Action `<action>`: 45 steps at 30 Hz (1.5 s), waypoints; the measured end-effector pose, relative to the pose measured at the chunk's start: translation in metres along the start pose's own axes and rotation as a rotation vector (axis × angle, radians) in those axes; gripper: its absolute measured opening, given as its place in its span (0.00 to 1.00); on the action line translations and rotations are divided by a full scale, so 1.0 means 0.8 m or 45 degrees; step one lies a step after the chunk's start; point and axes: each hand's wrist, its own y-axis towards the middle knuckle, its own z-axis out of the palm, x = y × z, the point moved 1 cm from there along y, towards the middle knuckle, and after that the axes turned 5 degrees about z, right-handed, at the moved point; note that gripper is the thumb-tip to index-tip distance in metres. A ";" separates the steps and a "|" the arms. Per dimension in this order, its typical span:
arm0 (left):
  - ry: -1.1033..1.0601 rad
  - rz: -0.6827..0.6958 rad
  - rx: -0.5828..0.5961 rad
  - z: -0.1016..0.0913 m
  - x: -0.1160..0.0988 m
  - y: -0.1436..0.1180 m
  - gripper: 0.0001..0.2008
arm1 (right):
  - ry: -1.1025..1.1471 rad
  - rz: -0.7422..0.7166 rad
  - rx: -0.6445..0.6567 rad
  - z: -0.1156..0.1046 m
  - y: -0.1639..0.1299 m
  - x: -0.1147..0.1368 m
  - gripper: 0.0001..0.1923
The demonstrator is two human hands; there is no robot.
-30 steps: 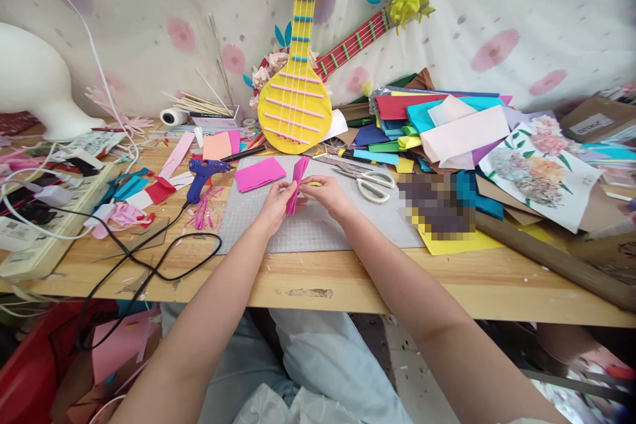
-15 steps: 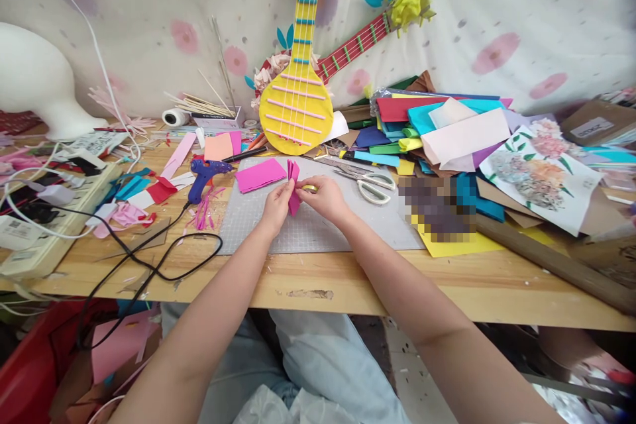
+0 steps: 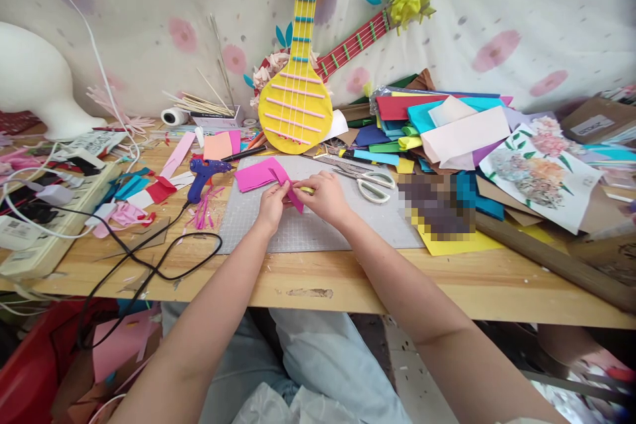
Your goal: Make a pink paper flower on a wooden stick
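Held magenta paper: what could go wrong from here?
1. The held magenta paper, in the left hand, meets the magenta stack in this view; if they touch, a move might shift the sheets.
2. The scissors lie just right of the right hand, so a sideways swing could knock them.
3. The black cord loops close to the left forearm; a snag might tug the blue glue gun.

You have a yellow stringed instrument [image 3: 297, 112] propped at twelve o'clock, a white rounded form [image 3: 37, 73] at ten and a labelled cardboard box [image 3: 603, 116] at two.
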 end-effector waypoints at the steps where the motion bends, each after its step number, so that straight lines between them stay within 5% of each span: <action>1: 0.000 -0.004 -0.009 0.000 0.000 0.000 0.16 | -0.025 -0.026 -0.027 -0.001 -0.001 0.000 0.13; 27: -0.010 -0.138 0.060 0.000 0.006 0.002 0.15 | -0.248 -0.171 -0.118 0.007 0.004 -0.016 0.14; 37: 0.085 -0.068 0.080 0.004 0.006 0.000 0.14 | -0.049 -0.022 -0.083 0.018 0.009 -0.024 0.12; 41: 0.129 -0.106 0.039 0.004 0.008 0.001 0.10 | 0.210 0.039 0.103 -0.014 0.013 -0.060 0.23; 45: 0.163 -0.108 -0.060 0.003 0.007 0.002 0.06 | 0.126 0.261 0.294 -0.093 -0.003 -0.127 0.14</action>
